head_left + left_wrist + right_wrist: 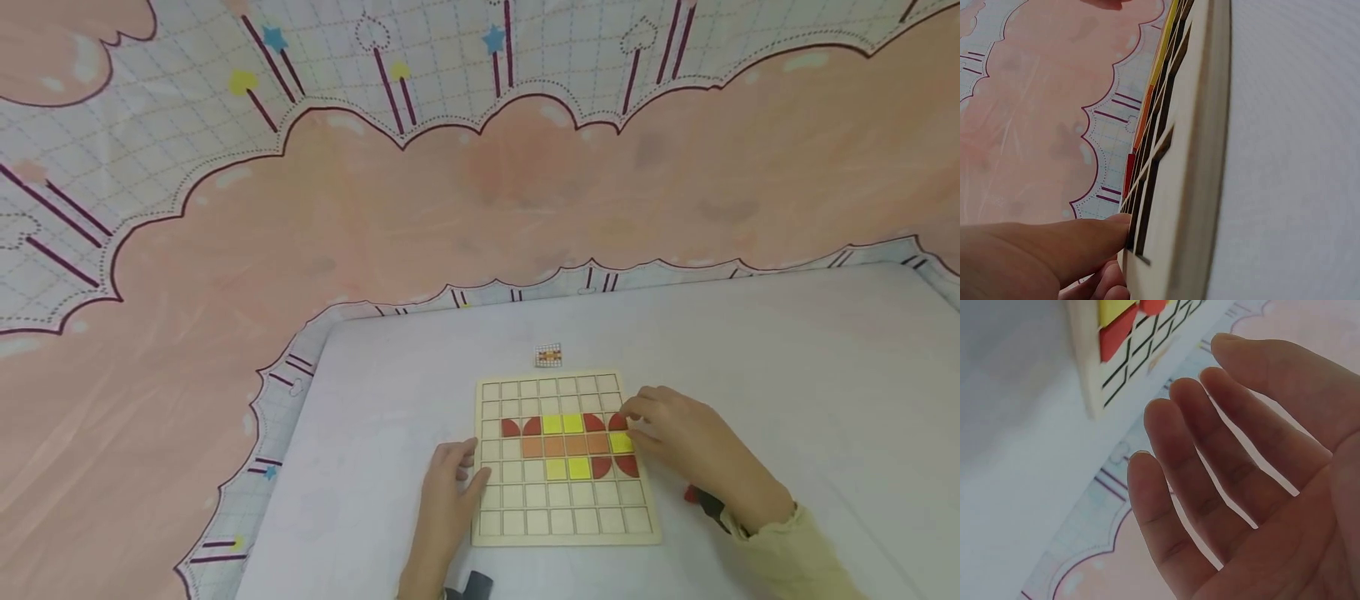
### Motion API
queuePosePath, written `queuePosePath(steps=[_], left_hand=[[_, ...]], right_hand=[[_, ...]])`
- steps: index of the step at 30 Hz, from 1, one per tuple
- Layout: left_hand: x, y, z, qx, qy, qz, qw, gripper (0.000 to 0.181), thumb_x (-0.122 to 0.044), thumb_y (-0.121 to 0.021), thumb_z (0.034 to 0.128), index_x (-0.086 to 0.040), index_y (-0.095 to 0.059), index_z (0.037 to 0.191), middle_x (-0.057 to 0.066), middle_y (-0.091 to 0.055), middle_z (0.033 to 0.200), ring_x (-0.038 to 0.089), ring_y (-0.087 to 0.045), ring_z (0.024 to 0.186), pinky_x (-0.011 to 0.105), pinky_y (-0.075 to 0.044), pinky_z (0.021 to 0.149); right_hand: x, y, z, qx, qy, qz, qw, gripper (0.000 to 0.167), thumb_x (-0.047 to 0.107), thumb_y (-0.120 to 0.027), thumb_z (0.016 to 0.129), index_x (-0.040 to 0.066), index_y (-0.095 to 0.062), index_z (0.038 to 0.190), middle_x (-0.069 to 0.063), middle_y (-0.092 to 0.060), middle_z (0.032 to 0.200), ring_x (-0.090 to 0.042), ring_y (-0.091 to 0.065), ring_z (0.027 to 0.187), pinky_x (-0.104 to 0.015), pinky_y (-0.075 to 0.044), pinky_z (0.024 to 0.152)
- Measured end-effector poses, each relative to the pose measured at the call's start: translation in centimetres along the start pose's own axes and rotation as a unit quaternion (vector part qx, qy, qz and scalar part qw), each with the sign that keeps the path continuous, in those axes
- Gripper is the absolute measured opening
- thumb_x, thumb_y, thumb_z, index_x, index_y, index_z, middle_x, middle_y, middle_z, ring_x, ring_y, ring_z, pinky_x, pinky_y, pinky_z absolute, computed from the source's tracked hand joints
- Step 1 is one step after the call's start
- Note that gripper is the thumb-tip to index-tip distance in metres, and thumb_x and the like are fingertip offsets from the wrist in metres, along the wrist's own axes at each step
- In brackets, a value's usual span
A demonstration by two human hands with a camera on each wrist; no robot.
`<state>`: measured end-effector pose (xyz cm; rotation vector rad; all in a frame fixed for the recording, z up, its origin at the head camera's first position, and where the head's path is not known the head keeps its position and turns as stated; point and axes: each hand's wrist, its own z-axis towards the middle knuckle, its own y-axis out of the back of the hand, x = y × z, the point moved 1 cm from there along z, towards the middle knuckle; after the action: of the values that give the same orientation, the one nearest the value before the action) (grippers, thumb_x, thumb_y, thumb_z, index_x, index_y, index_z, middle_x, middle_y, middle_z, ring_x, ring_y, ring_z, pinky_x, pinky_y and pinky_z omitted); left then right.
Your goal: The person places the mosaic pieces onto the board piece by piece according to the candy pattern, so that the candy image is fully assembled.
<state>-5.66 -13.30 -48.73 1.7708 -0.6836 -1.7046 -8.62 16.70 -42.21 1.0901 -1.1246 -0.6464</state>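
Observation:
A pale wooden grid board (513, 497) lies flat on the white table. Set in its squares are several yellow square tiles (551, 424), a row of orange square tiles (553, 446) and several red quarter-round tiles (626, 466). At the board's left edge my left hand (442, 487) rests with its thumb on the rim and the other fingers loosely bent beside it; the left wrist view shows the thumb touching the frame. My right hand (678, 429) is over the right edge, fingertips by a red and a yellow tile. In the right wrist view its fingers (1169, 434) are spread and relaxed, holding nothing.
A small pattern card (548, 355) lies just beyond the board's far edge. Dark wrist straps with camera parts (705, 502) sit at both wrists. Behind the table hangs a peach and white patterned cloth (525, 192).

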Motion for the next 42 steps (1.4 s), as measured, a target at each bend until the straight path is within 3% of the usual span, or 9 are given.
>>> queuePosePath(steps=[5,20,28,33,38,42], left_hand=[[0.0,-0.1,0.0,0.012,0.009,-0.007,0.9999,0.043,-0.011,-0.075,0.0876,-0.006,-0.061,0.129,0.000,-0.058,0.112,0.010,-0.053,0.094,0.026,-0.051,0.082],[0.2,0.1,0.0,0.002,0.010,0.001,0.9999,0.044,-0.012,-0.075,0.0877,-0.006,-0.062,0.129,0.000,-0.057,0.111,0.010,-0.053,0.093,0.025,-0.050,0.080],[-0.1,0.0,0.0,0.004,0.015,0.000,0.9999,0.044,-0.012,-0.075,0.0879,-0.006,-0.061,0.130,0.000,-0.058,0.112,0.010,-0.053,0.094,0.026,-0.050,0.081],[-0.1,-0.1,0.0,0.001,0.011,0.002,0.9999,0.044,-0.012,-0.075,0.0877,-0.006,-0.061,0.129,0.000,-0.058,0.112,0.010,-0.053,0.094,0.026,-0.050,0.080],[-0.1,0.0,0.0,-0.002,0.009,0.005,0.9999,0.044,-0.012,-0.075,0.0872,-0.007,-0.062,0.129,0.000,-0.058,0.112,0.010,-0.053,0.093,0.026,-0.051,0.080],[0.0,0.0,0.0,-0.003,0.008,0.007,0.9999,0.043,-0.011,-0.075,0.0870,-0.006,-0.062,0.128,-0.001,-0.058,0.111,0.010,-0.054,0.093,0.026,-0.051,0.081]], right_hand=[[-1.0,0.1,-1.0,0.011,-0.027,-0.009,0.9995,0.025,0.018,-0.082,0.081,0.009,-0.074,0.103,-0.003,-0.068,0.098,-0.023,-0.065,0.093,-0.044,-0.059,0.081],[-3.1,0.0,-2.9,0.030,-0.032,-0.012,0.9990,0.024,0.019,-0.083,0.079,0.010,-0.073,0.099,0.000,-0.067,0.093,-0.016,-0.062,0.080,-0.040,-0.059,0.072],[-4.3,-0.4,-4.1,0.084,-0.069,0.021,0.9939,0.028,0.023,-0.085,0.077,0.014,-0.073,0.100,0.007,-0.062,0.088,-0.011,-0.053,0.075,-0.031,-0.052,0.066],[-5.0,-0.5,-4.9,0.101,-0.080,0.039,0.9908,0.025,0.024,-0.083,0.079,0.014,-0.073,0.100,0.010,-0.062,0.088,-0.009,-0.054,0.078,-0.030,-0.052,0.068],[-5.6,-0.5,-5.7,0.095,-0.068,0.023,0.9928,0.029,0.031,-0.084,0.077,0.016,-0.072,0.099,0.012,-0.062,0.091,-0.007,-0.055,0.080,-0.033,-0.054,0.072],[-6.0,-0.8,-6.2,0.117,-0.082,0.017,0.9897,0.032,0.033,-0.085,0.075,0.017,-0.072,0.099,0.011,-0.062,0.092,-0.008,-0.053,0.081,-0.034,-0.054,0.073]])
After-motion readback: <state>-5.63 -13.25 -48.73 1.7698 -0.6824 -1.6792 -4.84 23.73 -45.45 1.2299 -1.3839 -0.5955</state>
